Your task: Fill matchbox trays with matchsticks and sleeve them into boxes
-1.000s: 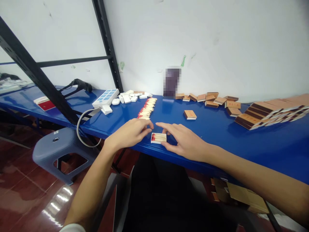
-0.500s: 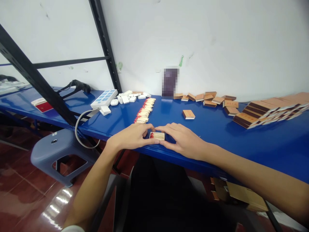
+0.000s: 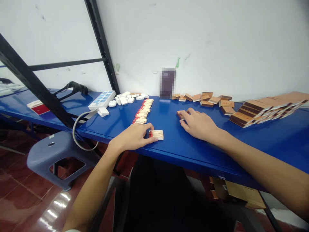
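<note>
A small white matchbox tray [image 3: 158, 135] filled with red-tipped matches lies near the table's front edge. My left hand [image 3: 136, 135] grips its left end between thumb and fingers. My right hand [image 3: 199, 124] is over an orange-brown matchbox sleeve [image 3: 180, 113], with thumb and fingers closed around its right side. Most of the sleeve is hidden under the fingers. Just beyond my left hand, a long row of loose matches [image 3: 143, 111] runs away toward the wall, red heads to the left.
Several white trays [image 3: 124, 100] lie at the back left, beside a white power strip [image 3: 102, 100]. Loose matchboxes [image 3: 206, 97] line the wall, and a stack of matchboxes [image 3: 256, 111] stands at the right. A black metal post [image 3: 48, 90] rises at the left, near a stool [image 3: 55, 151].
My right hand has left the match-filled tray and moved right and away from me to the orange-brown sleeve, closing on it. My left hand stays at the tray.
</note>
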A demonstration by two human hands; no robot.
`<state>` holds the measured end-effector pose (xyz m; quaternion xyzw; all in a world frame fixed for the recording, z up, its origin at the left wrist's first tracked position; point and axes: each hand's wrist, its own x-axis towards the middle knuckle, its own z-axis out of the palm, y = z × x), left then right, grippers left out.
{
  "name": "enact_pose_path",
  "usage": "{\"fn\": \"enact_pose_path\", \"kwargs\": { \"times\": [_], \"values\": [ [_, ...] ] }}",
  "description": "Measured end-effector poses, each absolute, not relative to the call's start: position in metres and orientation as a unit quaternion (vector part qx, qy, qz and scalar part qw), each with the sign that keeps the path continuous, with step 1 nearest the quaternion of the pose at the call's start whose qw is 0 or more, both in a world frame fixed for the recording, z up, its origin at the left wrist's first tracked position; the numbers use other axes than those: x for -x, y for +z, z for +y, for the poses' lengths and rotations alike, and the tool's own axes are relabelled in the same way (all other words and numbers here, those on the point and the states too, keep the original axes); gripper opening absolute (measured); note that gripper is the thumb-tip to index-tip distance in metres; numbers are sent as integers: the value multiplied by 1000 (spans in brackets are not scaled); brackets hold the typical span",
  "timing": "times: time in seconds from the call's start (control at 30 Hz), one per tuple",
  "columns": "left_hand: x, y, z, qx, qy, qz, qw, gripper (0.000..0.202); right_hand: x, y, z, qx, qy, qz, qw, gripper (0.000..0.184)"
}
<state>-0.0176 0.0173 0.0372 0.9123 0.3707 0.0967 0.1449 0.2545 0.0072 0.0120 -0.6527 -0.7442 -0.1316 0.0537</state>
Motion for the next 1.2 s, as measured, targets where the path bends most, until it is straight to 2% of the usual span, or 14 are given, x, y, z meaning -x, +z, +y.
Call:
{"fn": "enact_pose_path", "kwargs": {
  "times": [0.1,0.33,0.9,1.2],
  "values": [
    [16,36,18,-911,99,376,140,35,-245,12,3,590,-100,-796,90,34],
    [15,34,19,-911,106,376,130,32,-219,16,-13,478,-8,-861,171,7],
    [18,33,23,-921,104,348,138,34,-221,13,-12,457,52,-860,222,25],
    [7,29,16,-914,143,310,219,40,-218,11,-17,406,73,-876,249,31]
  ]
}}
